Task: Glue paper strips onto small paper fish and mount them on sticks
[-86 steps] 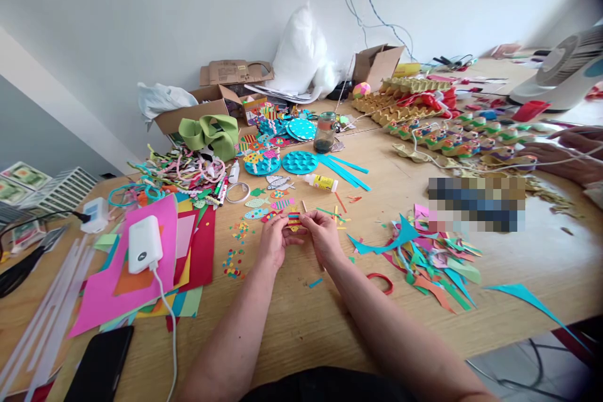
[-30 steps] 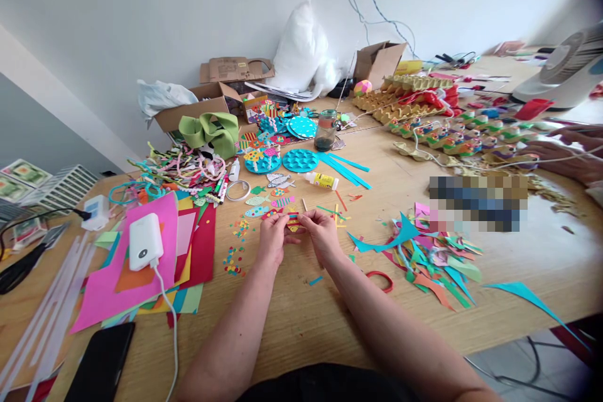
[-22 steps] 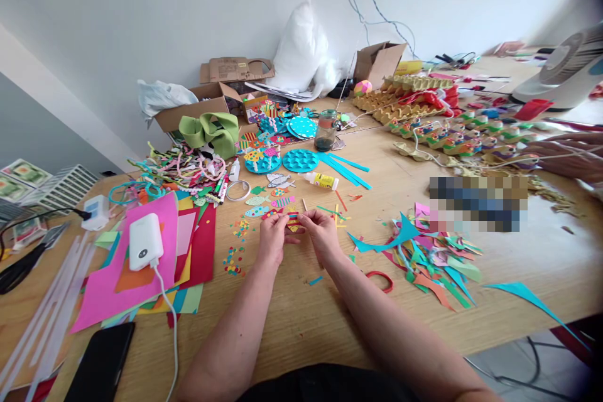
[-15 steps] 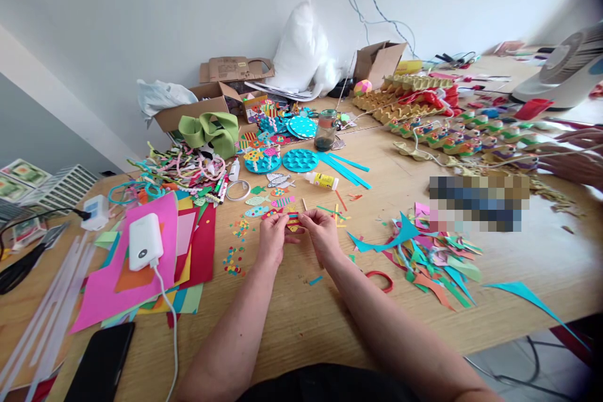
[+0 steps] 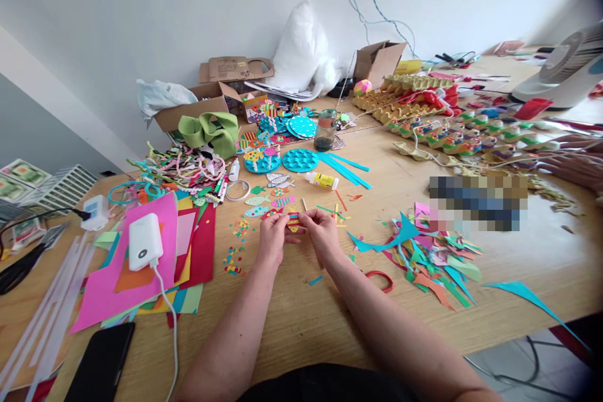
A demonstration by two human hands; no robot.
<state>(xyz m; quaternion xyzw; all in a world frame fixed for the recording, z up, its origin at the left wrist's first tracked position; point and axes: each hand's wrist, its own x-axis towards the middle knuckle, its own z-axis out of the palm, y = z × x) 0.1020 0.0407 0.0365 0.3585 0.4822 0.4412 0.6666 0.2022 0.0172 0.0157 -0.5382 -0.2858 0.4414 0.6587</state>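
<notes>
The left hand point(image 5: 273, 237) and right hand point(image 5: 323, 233) are still pinching the striped paper piece point(image 5: 293, 218) in their fingers; a co-worker's hands point(image 5: 575, 162) are shifting near the painted carton point(image 5: 477, 142).

Hands point(image 5: 296, 235) pinching a small striped piece point(image 5: 293, 218), paper fish point(image 5: 257, 201) nearby, glue bottle point(image 5: 323, 181) beyond

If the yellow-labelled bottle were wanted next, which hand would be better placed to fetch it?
Probably the right hand: the yellow-labelled bottle lies just beyond it, farther from the left hand. Both hold a small colourful piece, so the right would need freeing first.
</notes>
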